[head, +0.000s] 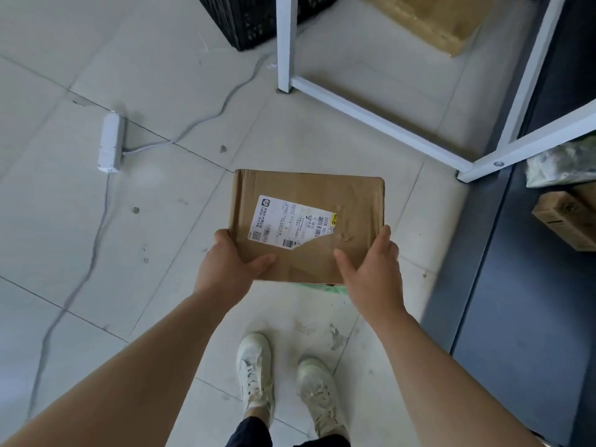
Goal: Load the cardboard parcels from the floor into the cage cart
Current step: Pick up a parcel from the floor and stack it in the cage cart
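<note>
Tiled floor (145, 75) | cardboard parcel (354, 204) held above it | left grip (225, 269), right grip (371, 272) each grasping a near corner

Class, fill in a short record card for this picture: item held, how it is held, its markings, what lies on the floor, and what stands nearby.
Item held: cardboard parcel, held flat above the tiled floor
Grip: left hand and right hand hold its near corners, thumbs on top
Markings: white shipping label with barcodes
On floor: white power strip with cable, left of the parcel
Nearby: white metal frame beyond the parcel; black crate at the top edge
</note>
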A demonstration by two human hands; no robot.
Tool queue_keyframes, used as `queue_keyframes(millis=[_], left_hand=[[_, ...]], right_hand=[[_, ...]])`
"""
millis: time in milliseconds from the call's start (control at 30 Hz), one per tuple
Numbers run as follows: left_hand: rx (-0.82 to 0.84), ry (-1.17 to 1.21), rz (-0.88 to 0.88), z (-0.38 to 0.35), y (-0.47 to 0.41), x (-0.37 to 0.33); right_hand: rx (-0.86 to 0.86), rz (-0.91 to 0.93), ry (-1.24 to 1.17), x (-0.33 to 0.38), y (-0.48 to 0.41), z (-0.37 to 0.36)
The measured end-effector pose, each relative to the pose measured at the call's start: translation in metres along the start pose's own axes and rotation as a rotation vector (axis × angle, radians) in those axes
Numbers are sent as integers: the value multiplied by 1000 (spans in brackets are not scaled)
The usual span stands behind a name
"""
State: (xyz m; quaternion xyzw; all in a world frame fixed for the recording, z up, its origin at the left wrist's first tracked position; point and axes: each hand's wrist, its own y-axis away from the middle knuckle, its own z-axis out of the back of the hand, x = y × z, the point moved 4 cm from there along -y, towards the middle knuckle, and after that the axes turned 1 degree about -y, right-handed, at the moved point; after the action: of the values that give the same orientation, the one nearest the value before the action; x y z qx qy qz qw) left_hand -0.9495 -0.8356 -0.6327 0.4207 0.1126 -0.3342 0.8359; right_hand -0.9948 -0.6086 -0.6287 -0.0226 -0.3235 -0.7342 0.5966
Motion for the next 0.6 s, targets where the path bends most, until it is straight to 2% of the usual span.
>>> queue_keyframes(millis=[267,467,600], left_hand=[[-210,195,67,113,89,-4],[-352,336,176,187,199,6],[-505,437,222,229,289,22]], right_hand=[[-23,226,65,105,54,76],[20,420,117,174,133,132],[64,569,117,216,203,158]])
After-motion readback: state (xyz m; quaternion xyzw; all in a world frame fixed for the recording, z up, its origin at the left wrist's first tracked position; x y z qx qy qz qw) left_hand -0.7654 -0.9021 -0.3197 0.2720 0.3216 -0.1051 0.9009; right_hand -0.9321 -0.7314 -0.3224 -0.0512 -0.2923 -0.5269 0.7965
